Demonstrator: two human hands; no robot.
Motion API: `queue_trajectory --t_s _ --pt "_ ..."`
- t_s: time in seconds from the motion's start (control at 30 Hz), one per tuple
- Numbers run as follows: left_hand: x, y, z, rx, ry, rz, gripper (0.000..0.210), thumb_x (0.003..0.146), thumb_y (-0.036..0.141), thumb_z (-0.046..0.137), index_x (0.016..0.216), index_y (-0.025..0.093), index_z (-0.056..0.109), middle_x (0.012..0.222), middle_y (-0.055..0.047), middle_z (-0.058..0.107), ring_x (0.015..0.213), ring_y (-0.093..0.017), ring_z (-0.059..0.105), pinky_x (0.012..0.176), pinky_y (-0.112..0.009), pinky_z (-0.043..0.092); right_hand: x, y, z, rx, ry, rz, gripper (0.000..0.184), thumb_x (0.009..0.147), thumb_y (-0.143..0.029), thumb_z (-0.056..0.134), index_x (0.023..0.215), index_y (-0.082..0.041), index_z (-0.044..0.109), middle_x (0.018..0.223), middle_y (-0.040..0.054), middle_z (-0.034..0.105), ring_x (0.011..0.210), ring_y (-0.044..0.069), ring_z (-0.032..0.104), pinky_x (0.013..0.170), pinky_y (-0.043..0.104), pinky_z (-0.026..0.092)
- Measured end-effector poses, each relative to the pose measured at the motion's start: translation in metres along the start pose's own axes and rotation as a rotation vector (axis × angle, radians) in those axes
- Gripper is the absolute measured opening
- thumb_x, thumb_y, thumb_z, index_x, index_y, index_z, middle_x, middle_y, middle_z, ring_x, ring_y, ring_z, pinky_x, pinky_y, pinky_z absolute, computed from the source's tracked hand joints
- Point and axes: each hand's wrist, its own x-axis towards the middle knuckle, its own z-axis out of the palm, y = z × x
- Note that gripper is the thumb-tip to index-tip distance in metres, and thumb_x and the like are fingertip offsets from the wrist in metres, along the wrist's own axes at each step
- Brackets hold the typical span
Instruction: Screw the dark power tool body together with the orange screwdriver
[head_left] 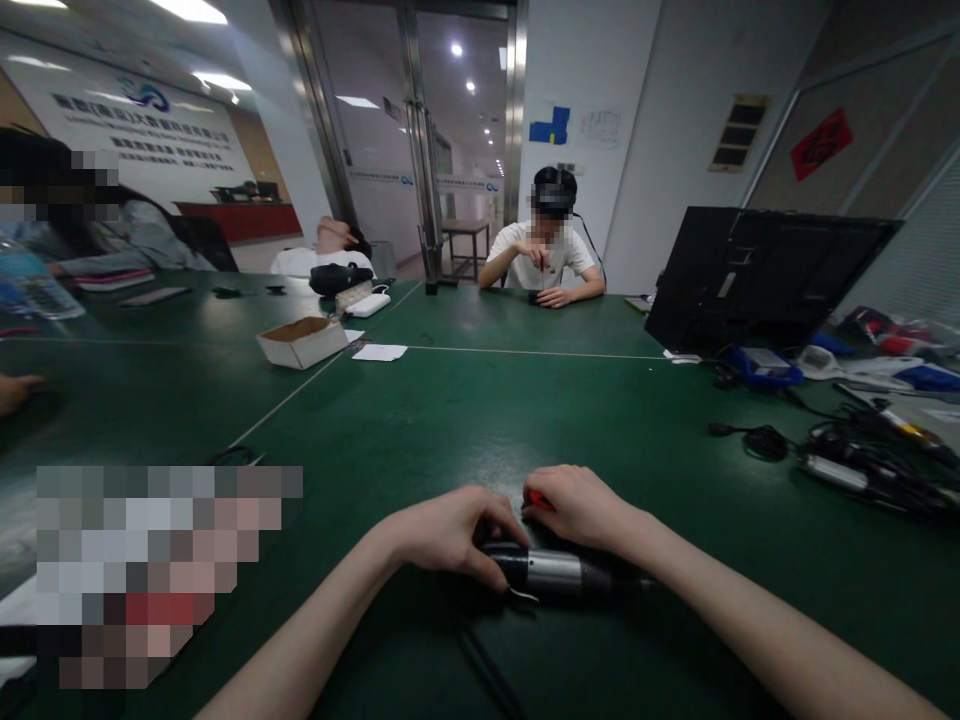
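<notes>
Nearest, a black cord (487, 660) trails toward the near edge; it looks bendy, and would probably drag on the tool if pulled taut. Just beyond lies the cylindrical tool (555, 572), black at both ends with a silver barrel, sideways on the table (480, 420) between the forearms. It looks rigid and fairly dense, likely with some heft; the smooth metal could slip, so the black left end seems the surer hold, minding the thin metal lever (523, 597) jutting out on the near side. There the left hand (457, 535) grasps it, thumb near and fingers far. The right hand (581, 500), slightly farther, curls around a red object (538, 498), mostly hidden.

To the right, a tangle of cables (847, 440) bounds the room. Green surface runs far from the hands to a pale seam (525, 350), with a white box (307, 350) to the far left and a monitor (765, 280) far right.
</notes>
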Motion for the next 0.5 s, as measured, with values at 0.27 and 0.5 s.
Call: queue_trajectory --t_s 0.27,0.5 --pt "0.005 0.001 0.005 0.029 0.068 -0.007 0.038 0.071 0.03 0.074 0.109 0.026 0.069 0.098 -0.001 0.064 0.086 -0.02 0.057 0.07 -0.025 0.04 -0.054 0.012 -0.017 0.079 -0.044 0.02 0.028 0.087 -0.044 0.051 0.099 -0.023 0.064 0.086 0.0025 0.067 0.076 0.016 0.061 0.064 0.025 0.039" --pt "0.01 -0.004 0.015 -0.084 0.204 0.026 0.043 0.07 0.035 0.076 0.109 0.02 0.067 0.098 -0.003 0.067 0.085 -0.019 0.058 0.072 -0.026 0.044 -0.099 -0.003 -0.001 -0.021 0.01 0.199 0.024 0.083 -0.03 0.056 0.106 -0.027 0.061 0.096 0.0034 0.064 0.078 0.02 0.062 0.065 0.029 0.042"
